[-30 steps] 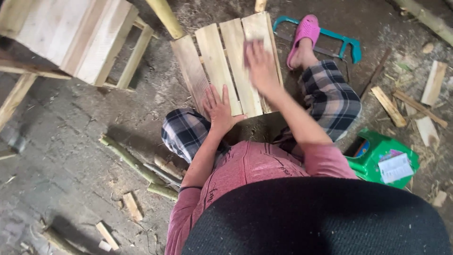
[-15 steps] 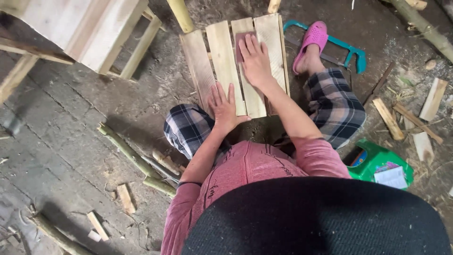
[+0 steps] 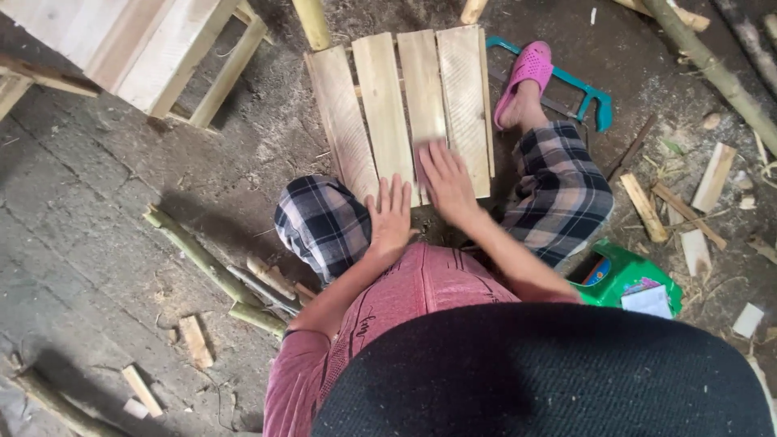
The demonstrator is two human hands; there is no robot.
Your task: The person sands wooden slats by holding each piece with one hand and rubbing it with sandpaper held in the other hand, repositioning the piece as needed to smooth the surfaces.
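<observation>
Slat panel (image 3: 402, 105): four pale raw-wood boards side by side with narrow gaps, rough grain, lying flat on the dirt floor (image 3: 121, 235) in front of the person's knees. Right hand (image 3: 446, 180) is flat on the near end of the third slat, fingers spread, with a blurred bit of something under the fingertips; can't tell what it is. Left hand (image 3: 391, 217) is flat and open, palm down, at the panel's near edge just beside the right, gripping nothing. Pink sandal (image 3: 526, 69) sits just right of the panel, over a teal hacksaw (image 3: 579, 85). Green plastic stool (image 3: 630, 279) is at right. Wood offcuts (image 3: 676, 202) and green sticks (image 3: 202, 259) are scattered around; a slatted wooden frame (image 3: 146, 48) is top left.
</observation>
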